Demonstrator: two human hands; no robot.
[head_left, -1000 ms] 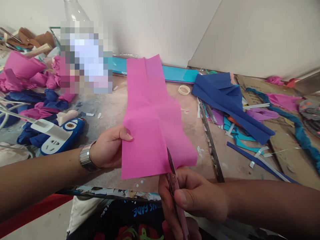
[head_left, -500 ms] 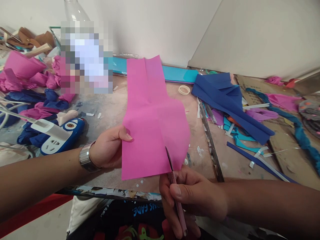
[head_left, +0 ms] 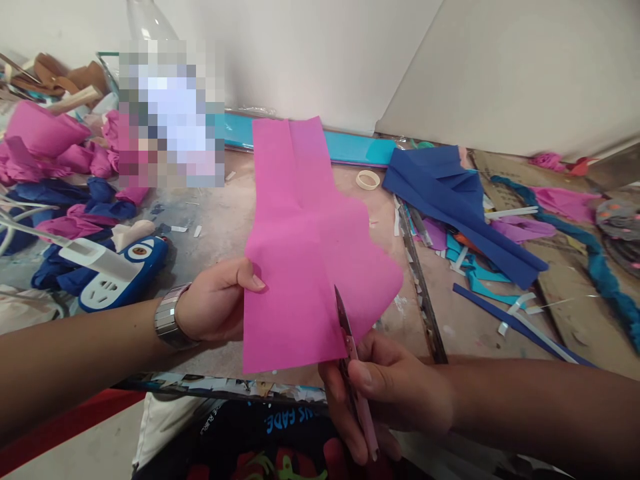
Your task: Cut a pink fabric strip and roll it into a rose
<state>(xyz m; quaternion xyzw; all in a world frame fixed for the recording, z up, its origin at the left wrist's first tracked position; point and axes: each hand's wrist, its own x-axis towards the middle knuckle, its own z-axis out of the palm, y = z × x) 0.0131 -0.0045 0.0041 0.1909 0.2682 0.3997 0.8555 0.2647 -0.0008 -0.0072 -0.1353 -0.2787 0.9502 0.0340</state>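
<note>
A large pink sheet (head_left: 287, 280), thin paper or cloth, spreads out in front of me. My left hand (head_left: 217, 300) pinches its left edge, thumb on top and fingers hidden underneath. At the lower right, my right hand (head_left: 383, 383) is closed around pink-handled scissors (head_left: 360, 400). One dark blade lies over the sheet, pointing away from me; the other blade is hidden. To the right of the blade, a loose flap of the sheet bulges outward above my right hand.
Navy fabric (head_left: 425, 180) and coloured scraps lie on the right. A tape roll (head_left: 368, 179) sits beyond the sheet. On the left are a blue-and-white power strip (head_left: 125, 273) and crumpled pink and navy fabric (head_left: 50, 193). A light blue strip (head_left: 363, 151) runs along the wall.
The scissors' blade has swung slightly and more of the scissors shows over the sheet. The right flap has spread farther right into a point. The sheet's lower edge sits slightly nearer me.
</note>
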